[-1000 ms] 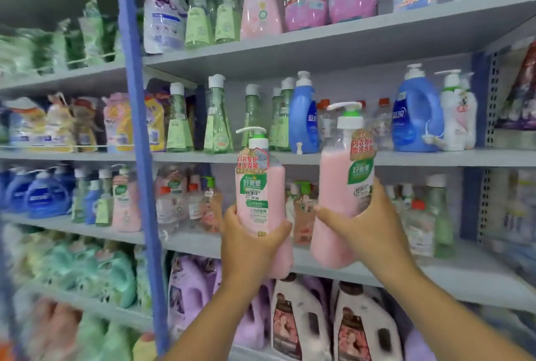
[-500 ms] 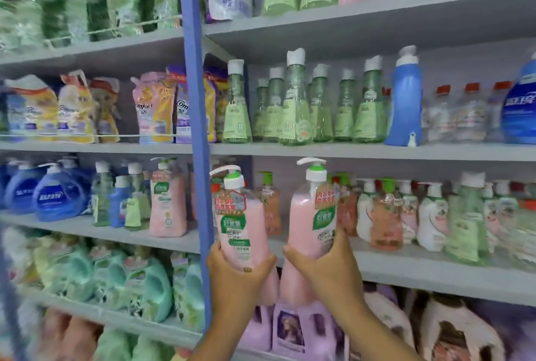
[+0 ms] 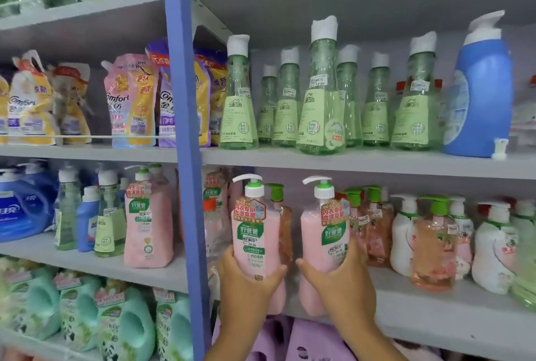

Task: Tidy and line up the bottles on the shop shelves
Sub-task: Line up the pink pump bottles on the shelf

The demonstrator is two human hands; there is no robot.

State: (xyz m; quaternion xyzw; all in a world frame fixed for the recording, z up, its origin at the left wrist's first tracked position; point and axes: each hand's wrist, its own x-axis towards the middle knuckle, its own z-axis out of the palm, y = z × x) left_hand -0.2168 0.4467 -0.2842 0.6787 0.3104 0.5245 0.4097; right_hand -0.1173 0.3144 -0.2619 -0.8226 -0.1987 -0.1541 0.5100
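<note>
I hold two pink pump bottles with green collars and white pump heads in front of the grey middle shelf (image 3: 435,311). My left hand (image 3: 246,288) grips the left pink bottle (image 3: 255,233) round its lower half. My right hand (image 3: 339,288) grips the right pink bottle (image 3: 324,233) the same way. Both bottles stand upright, side by side, a small gap between them, their bases near the shelf's front edge. Behind them on that shelf are orange pump bottles (image 3: 377,230) and white pump bottles (image 3: 493,244).
A blue upright post (image 3: 185,157) stands just left of my left hand. A matching pink bottle (image 3: 148,224) sits in the left bay. Green clear bottles (image 3: 322,93) and a blue jug (image 3: 478,93) fill the shelf above. Purple jugs (image 3: 290,340) lie below.
The view has swung left and closer to the shelf. Both hands have carried the pink bottles leftwards along the middle shelf, towards the blue post.
</note>
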